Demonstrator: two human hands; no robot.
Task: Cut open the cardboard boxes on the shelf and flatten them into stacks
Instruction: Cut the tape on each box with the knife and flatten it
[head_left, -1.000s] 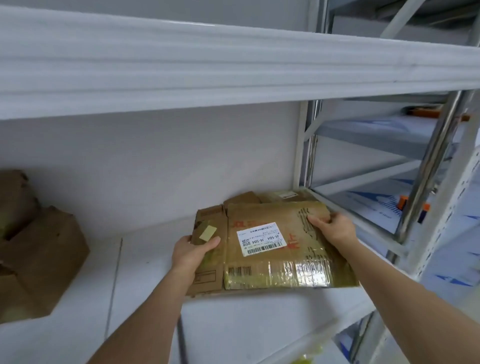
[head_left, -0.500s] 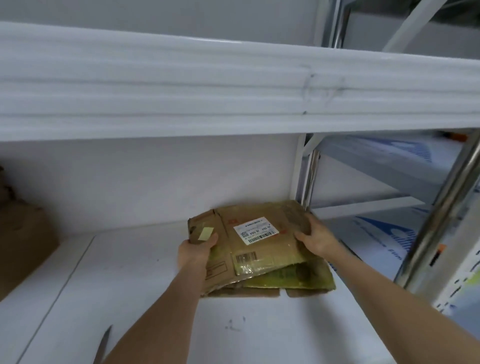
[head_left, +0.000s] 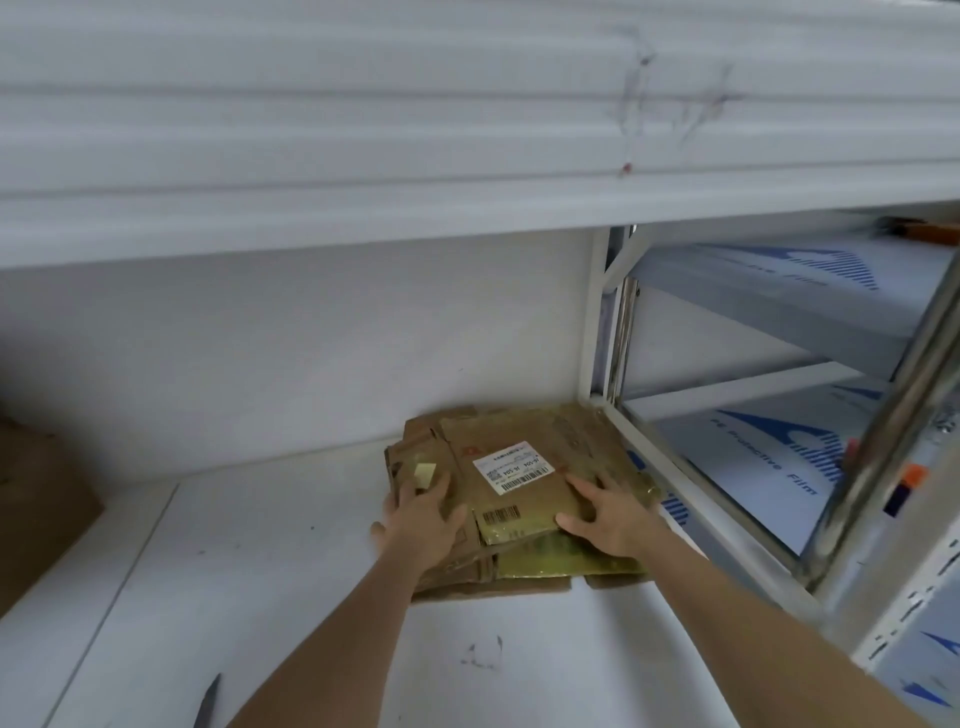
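- Head view: the flat box (head_left: 524, 467) lies on top of a stack (head_left: 545, 569) of flattened cardboard, on the white shelf (head_left: 291, 597), at the far right corner beside the post (head_left: 592, 322).
- The left hand (head_left: 421, 519) rests flat on the left part of the flat box, with its fingers spread and nearly straight; it curls round nothing.
- The right hand (head_left: 605, 512) presses on the right part of the same box, also with straight, spread fingers.
- The hands and forearms hide the near edge of the flat box and part of the stack, so I cannot count the layers.
- A white label (head_left: 510, 466) with a barcode is on top of the box; the characters "J6 504" can be read upside down, and the smaller print is too blurred.
- A second barcode (head_left: 501, 515) is printed near the front edge; its numbers cannot be read.
- A small pale tape piece (head_left: 425, 474) sticks on the left flap, just beside the left fingers.
- A brown box (head_left: 41, 499) at the left is cut off by the frame edge.
- A thin dark blade (head_left: 208, 701), maybe a knife, is at the near edge; only its tip is visible.
- To the right, the film sheets (head_left: 769, 467) carry blue writing, "PE Protective Film".
- The upper shelf (head_left: 415, 130) fills the top and has faint scuff marks.
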